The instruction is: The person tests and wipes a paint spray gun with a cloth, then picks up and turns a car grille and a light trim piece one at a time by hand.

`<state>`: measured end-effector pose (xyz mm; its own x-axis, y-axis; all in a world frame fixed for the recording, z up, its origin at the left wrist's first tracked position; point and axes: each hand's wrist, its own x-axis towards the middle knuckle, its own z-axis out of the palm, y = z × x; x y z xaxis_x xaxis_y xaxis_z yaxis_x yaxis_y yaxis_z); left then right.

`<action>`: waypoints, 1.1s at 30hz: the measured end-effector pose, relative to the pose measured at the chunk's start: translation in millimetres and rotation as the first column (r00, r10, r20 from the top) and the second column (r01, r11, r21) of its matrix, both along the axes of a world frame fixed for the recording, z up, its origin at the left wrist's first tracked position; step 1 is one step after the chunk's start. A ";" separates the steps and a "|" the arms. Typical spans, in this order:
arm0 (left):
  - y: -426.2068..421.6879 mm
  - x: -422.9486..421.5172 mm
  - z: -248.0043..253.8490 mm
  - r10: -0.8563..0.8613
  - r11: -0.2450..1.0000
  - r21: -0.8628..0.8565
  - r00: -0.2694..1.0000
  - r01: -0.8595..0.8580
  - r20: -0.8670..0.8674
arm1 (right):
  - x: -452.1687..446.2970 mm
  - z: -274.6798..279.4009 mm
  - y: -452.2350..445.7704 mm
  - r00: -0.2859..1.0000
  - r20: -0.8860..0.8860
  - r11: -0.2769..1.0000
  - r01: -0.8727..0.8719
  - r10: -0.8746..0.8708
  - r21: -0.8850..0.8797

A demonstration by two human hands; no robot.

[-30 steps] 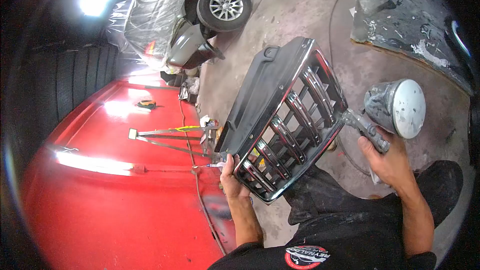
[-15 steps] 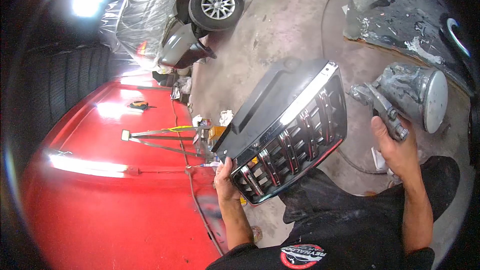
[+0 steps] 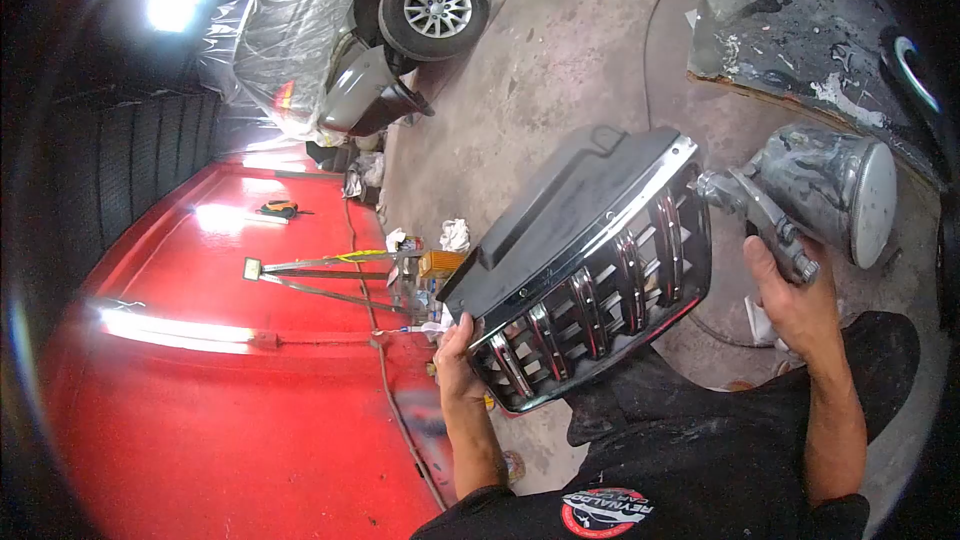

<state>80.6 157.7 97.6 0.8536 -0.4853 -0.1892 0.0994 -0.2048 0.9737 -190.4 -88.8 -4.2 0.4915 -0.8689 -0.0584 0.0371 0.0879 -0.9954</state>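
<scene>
My left hand (image 3: 459,362) grips the near left end of a car grille (image 3: 585,315), thumb on top. The grille is black with chrome slats and a chrome strip along its upper edge; it is held tilted in the air before my body. In my right hand (image 3: 797,302) is a spray gun (image 3: 765,210), fingers wrapped around its handle and partly hidden. A large paint-smeared cup (image 3: 830,185) is attached to the gun. The gun's nozzle points left at the grille's far right end, close to it.
A red wall or panel (image 3: 250,420) fills the left, with a work-light stand (image 3: 330,265) in front. Behind is a plastic-covered vehicle (image 3: 300,20) with its wheel (image 3: 435,13). A paint-stained table (image 3: 790,30) stands right. A hose (image 3: 650,50) lies on the concrete floor.
The grille has shifted slightly to the right, its far end now nearer the spray gun. My left hand has moved a little with it; my right hand and the gun are almost unmoved.
</scene>
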 end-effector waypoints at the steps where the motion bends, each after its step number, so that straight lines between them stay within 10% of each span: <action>1: -2.8 -0.9 -5.5 -0.003 0.999 -0.032 0.997 0.000 -0.074 | -1.9 0.0 -0.7 1.000 -0.001 0.999 -0.028 0.028 0.030; 10: 5.2 10.1 -46.4 -0.071 0.990 -0.140 0.860 -0.001 -0.506 | 2.0 -4.8 3.3 0.997 0.076 0.998 -0.032 0.028 0.045; 18: 8.5 10.0 -46.0 -0.021 0.998 -0.058 0.858 -0.011 -0.513 | 5.0 -16.0 5.7 0.992 0.013 0.989 0.123 -0.124 0.085; 33: 2.7 -1.6 -35.8 0.004 0.994 -0.099 0.912 -0.048 -0.409 | -5.9 4.5 1.9 0.995 0.024 0.990 -0.098 0.096 0.097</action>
